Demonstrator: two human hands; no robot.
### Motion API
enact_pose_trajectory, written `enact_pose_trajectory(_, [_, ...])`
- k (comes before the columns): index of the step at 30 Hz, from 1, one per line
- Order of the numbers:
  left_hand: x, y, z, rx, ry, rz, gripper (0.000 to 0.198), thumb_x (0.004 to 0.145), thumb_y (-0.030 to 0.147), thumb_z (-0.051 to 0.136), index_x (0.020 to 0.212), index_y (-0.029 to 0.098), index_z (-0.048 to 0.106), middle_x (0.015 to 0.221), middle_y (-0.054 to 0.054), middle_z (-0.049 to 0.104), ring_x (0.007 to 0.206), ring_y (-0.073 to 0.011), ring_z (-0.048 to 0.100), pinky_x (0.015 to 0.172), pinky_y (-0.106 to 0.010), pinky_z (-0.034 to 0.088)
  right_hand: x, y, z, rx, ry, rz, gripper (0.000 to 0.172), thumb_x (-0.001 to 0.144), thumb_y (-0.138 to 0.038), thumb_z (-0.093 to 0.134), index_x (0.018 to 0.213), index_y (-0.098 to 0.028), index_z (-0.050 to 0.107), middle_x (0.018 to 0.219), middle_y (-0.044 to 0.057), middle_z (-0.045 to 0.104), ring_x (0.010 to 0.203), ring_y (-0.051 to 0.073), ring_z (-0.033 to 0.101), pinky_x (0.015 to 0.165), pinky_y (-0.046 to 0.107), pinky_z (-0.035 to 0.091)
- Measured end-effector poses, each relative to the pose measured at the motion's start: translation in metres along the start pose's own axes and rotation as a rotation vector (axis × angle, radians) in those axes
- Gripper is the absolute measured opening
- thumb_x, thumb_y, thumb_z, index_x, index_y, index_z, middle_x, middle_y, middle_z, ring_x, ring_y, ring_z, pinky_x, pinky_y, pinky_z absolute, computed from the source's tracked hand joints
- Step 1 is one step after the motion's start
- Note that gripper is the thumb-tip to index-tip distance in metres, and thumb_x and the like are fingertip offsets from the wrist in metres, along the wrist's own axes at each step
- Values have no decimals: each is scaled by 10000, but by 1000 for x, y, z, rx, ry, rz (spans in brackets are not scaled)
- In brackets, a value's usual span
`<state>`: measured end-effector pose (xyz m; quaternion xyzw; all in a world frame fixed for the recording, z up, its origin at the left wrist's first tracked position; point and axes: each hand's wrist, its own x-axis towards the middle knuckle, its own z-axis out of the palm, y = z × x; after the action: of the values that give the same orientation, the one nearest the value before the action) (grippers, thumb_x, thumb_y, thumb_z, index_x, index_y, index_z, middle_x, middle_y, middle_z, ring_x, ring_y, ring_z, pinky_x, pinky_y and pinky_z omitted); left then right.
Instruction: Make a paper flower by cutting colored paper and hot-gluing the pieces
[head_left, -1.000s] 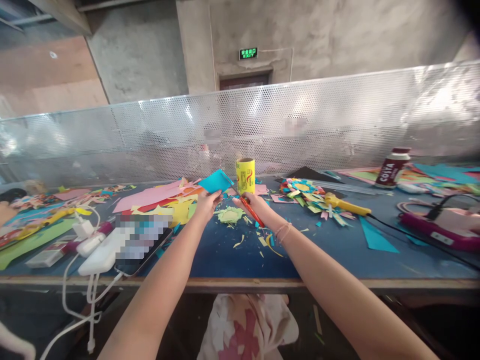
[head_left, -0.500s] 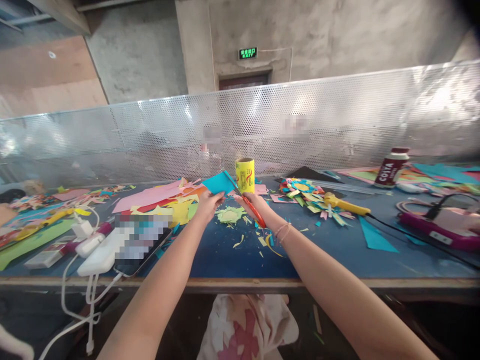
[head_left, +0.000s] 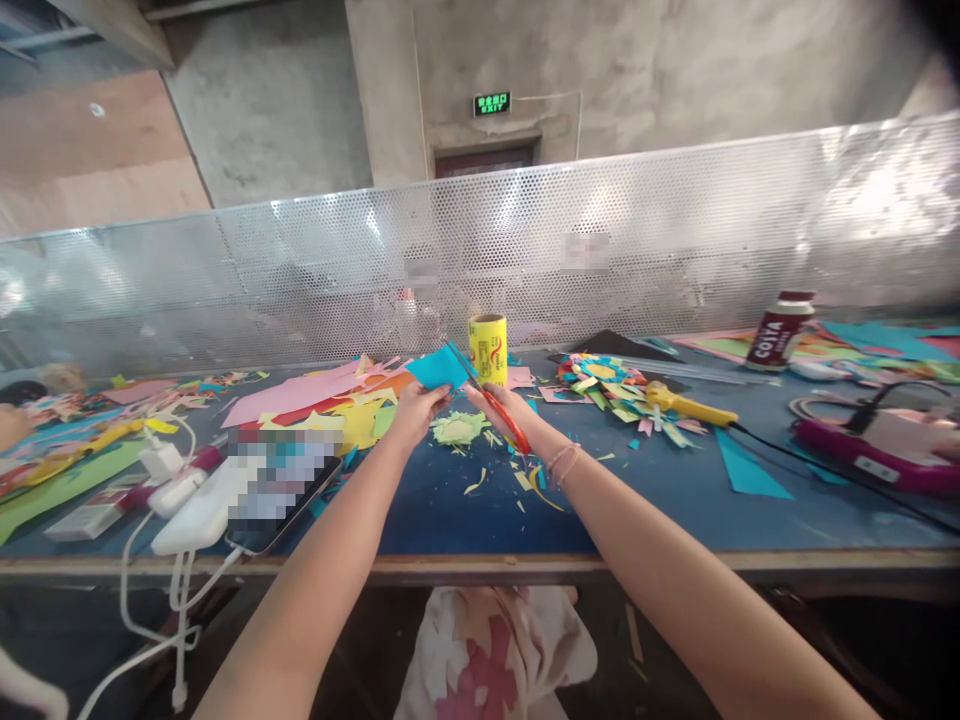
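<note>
My left hand (head_left: 421, 408) is closed on a piece of blue paper (head_left: 436, 369), held up above the table. In my right hand (head_left: 511, 412) is a pair of scissors (head_left: 512, 425) with red handles. Their blades point up and left, at the paper's right edge; whether they are parted I cannot tell. Just behind the hands stands a yellow cardboard tube (head_left: 489, 348), upright. Under and between my hands lies a pale green fringed paper flower (head_left: 457, 429), with small paper scraps around it.
To the right are a multicoloured paper flower (head_left: 600, 373), a yellow glue gun (head_left: 690, 408), a dark red bottle (head_left: 780, 332) and a purple power strip (head_left: 847, 457). At left lie a phone (head_left: 281, 500), a white power bank (head_left: 196, 510), cables and coloured paper (head_left: 292, 392). A perforated metal screen (head_left: 300, 270) runs behind.
The scissors and blue paper stay almost where they were, with the blades still at the paper's right edge. The whole view has shifted slightly.
</note>
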<state>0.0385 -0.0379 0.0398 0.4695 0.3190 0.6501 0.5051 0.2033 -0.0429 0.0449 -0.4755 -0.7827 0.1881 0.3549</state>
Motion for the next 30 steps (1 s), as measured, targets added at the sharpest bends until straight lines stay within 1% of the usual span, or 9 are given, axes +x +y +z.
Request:
enact_pose_trajectory(6, [2, -4, -3, 36, 0, 1, 323, 459, 228, 810, 693, 140, 604, 625, 7, 605, 540, -81, 524, 576, -216, 441, 2, 2, 1, 14, 40, -22, 413, 832, -584, 374, 723, -198, 474, 700, 9, 569, 663, 130, 526, 642, 236, 394])
enact_pose_trajectory(13, [4, -7, -5, 89, 3, -5, 331, 461, 250, 807, 690, 130, 598, 597, 10, 591, 515, -84, 520, 559, -222, 432, 4, -2, 2, -50, 71, 5, 371, 847, -507, 412, 698, -182, 512, 693, 38, 580, 680, 158, 543, 643, 250, 391])
enact_pose_trajectory(17, [3, -5, -3, 84, 5, -13, 321, 466, 242, 804, 693, 127, 609, 607, 4, 594, 531, -89, 527, 586, -236, 438, 2, -4, 0, -34, 72, -1, 410, 818, -551, 438, 677, -174, 517, 685, 53, 582, 672, 164, 547, 608, 244, 388])
enact_pose_trajectory(23, [-1, -4, -1, 99, -62, -5, 309, 469, 244, 802, 695, 138, 619, 623, 9, 602, 540, -89, 517, 601, -243, 433, 2, 1, 0, 16, 61, -8, 430, 816, -599, 389, 737, -190, 498, 693, 13, 570, 662, 141, 518, 618, 240, 393])
enact_pose_trajectory(26, [-1, -5, -1, 102, -58, -9, 303, 462, 249, 805, 666, 137, 612, 605, 13, 593, 523, -86, 510, 595, -245, 431, 4, 3, 0, 1, 81, 16, 471, 792, -637, 396, 683, -188, 484, 653, 14, 541, 646, 144, 506, 608, 246, 392])
enact_pose_trajectory(30, [-1, -4, 0, 108, -21, -31, 331, 440, 252, 814, 673, 128, 614, 604, 6, 596, 514, -85, 516, 581, -240, 435, 5, 2, -1, -7, 113, 1, 524, 771, -674, 399, 596, -184, 460, 586, 19, 495, 599, 145, 489, 565, 248, 381])
